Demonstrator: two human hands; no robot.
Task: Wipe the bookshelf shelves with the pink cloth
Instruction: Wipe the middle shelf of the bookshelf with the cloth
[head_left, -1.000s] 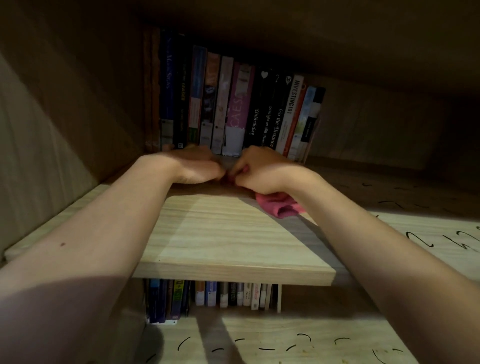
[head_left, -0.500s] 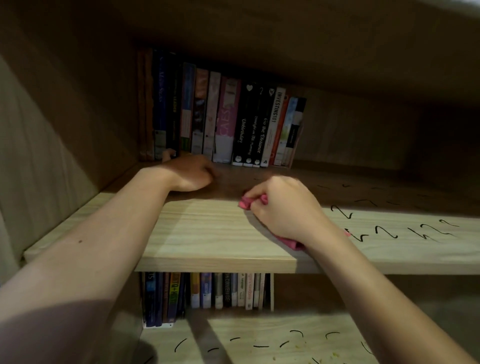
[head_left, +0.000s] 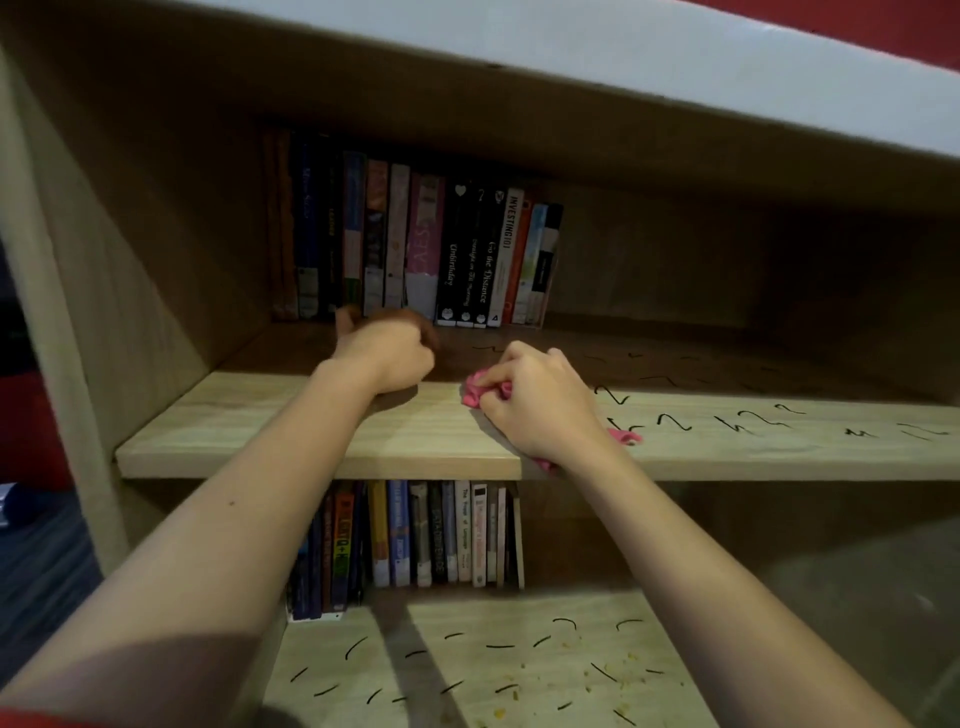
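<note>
We have one view, worn on the head, looking forward and down into the bookshelf (head_left: 130, 260) from in front, near enough that the left hand (head_left: 384, 358) and the right hand (head_left: 535, 410) lie on the middle shelf (head_left: 260, 431) at mid-frame. Above that shelf we see the underside of the next board (head_left: 467, 104) and the books (head_left: 415, 244) at its back; below it the lower shelf (head_left: 519, 613) shows from above. Its left end is in frame, its right end cut off, and the wide lens slants the boards.
</note>
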